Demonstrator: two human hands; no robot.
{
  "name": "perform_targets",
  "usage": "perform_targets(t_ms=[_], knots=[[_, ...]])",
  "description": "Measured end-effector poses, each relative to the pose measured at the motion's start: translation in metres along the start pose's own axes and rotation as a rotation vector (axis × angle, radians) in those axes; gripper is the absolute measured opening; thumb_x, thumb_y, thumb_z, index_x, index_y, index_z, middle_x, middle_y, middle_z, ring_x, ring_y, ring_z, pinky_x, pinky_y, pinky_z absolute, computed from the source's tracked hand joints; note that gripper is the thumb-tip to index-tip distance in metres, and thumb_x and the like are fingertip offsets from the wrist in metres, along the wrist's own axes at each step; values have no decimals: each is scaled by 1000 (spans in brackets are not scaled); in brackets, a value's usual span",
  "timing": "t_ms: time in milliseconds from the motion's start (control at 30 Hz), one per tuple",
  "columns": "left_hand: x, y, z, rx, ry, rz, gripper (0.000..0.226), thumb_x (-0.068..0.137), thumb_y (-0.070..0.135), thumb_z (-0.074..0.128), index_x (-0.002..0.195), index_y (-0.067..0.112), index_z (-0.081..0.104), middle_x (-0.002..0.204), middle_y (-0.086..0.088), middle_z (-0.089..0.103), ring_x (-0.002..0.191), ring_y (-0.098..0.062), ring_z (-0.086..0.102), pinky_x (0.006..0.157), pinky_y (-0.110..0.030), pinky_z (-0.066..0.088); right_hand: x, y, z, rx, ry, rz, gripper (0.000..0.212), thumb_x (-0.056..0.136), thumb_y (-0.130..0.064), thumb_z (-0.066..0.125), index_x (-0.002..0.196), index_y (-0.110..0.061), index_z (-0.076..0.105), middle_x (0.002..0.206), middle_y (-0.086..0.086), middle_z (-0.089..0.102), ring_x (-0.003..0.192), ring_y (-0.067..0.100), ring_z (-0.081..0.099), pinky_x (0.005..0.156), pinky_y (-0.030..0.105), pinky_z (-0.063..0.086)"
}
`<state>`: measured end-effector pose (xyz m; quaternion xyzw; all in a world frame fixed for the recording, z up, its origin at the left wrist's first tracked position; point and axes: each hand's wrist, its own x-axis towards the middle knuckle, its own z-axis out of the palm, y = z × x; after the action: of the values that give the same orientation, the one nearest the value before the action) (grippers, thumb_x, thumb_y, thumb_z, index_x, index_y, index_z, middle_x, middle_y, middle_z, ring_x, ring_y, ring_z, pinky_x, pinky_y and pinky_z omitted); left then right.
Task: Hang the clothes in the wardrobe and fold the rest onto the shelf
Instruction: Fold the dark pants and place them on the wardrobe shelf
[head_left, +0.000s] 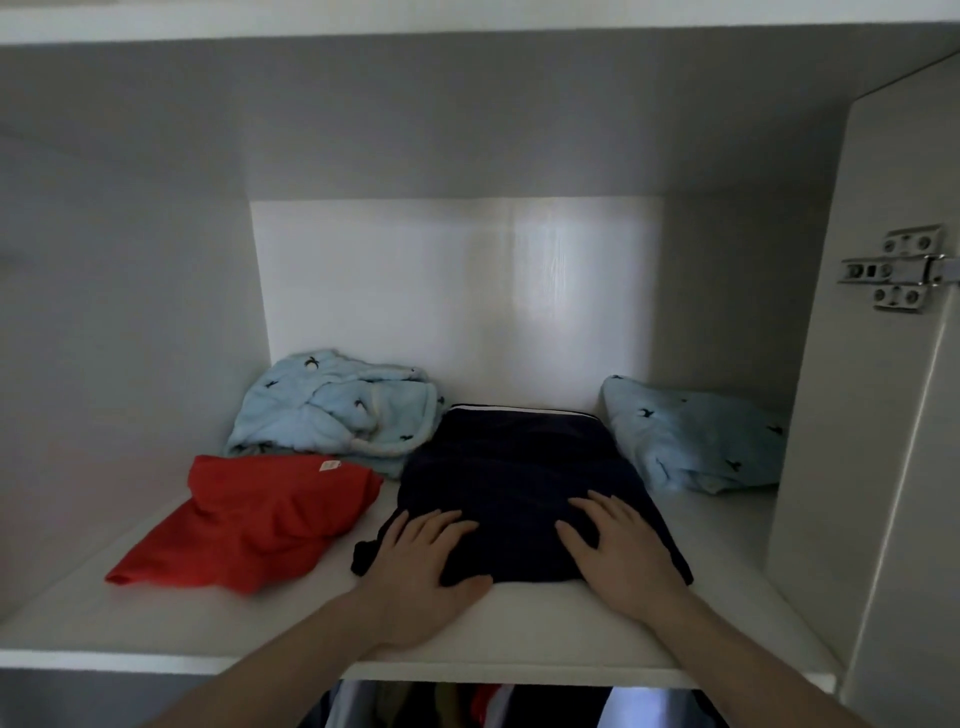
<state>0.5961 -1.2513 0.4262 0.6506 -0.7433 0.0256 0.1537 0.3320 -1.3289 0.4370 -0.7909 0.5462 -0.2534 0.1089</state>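
From the head camera, the folded navy garment (519, 483) is lying mid-shelf (571, 629), between a red top (249, 525) and pale blue bundles (332, 405). The left hand (426, 566) and right hand (618, 545) are pressing on its near edge, fingers spread flat, thumbs along the front.

Both hands lie flat on the near edge of the folded garment (519, 478), left hand (421, 561) at its near-left corner, right hand (618, 545) at its near-right, on the shelf (545, 623). Left of the left hand, a second garment (249, 519). Behind that, a crumpled bundle (332, 405) touching the folded garment's far-left. Right and beyond the right hand, another bundle (696, 436). Hanging clothes (467, 706) below the shelf.
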Motion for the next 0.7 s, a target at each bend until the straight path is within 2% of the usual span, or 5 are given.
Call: perform_targets(t_ms=[200, 367, 500, 600, 700], knots=[[10, 2, 0, -28, 40, -38, 74, 85, 82, 31, 150, 46, 32, 159, 20, 29, 150, -4, 18, 124, -35, -8, 8, -1, 2, -33, 35, -5, 59, 102, -62, 37, 152, -31, 43, 164, -7, 33, 153, 17, 22, 125, 38, 20], [-10, 16, 8, 44, 44, -225, 72, 91, 76, 29, 156, 46, 18, 169, 10, 8, 156, -15, -9, 112, -52, -29, -1, -5, 3, -79, 26, -54, 60, 104, -57, 36, 154, -26, 41, 164, -3, 33, 153, 20, 24, 126, 37, 18], [-27, 18, 14, 1, 39, -316, 85, 78, 83, 20, 155, 50, 11, 169, 10, -3, 155, -21, -14, 118, -61, -13, -3, -3, 2, -101, 2, -74, 61, 104, -59, 34, 155, -27, 38, 165, -3, 31, 153, 18, 24, 125, 38, 19], [-25, 20, 9, -13, 58, -309, 79, 84, 78, 35, 155, 48, 15, 169, 10, 0, 155, -21, -9, 122, -58, -5, -3, -5, 3, -137, -10, -66, 62, 104, -61, 28, 156, -29, 34, 166, -4, 27, 153, 18, 22, 126, 41, 17], [-27, 21, 5, -30, 102, -267, 78, 87, 73, 45, 154, 42, 21, 168, 8, 6, 155, -22, -3, 124, -52, 0, -8, -13, 5, -298, 22, -24, 62, 105, -59, 22, 159, -30, 26, 169, -2, 18, 156, 23, 15, 126, 53, 5]])
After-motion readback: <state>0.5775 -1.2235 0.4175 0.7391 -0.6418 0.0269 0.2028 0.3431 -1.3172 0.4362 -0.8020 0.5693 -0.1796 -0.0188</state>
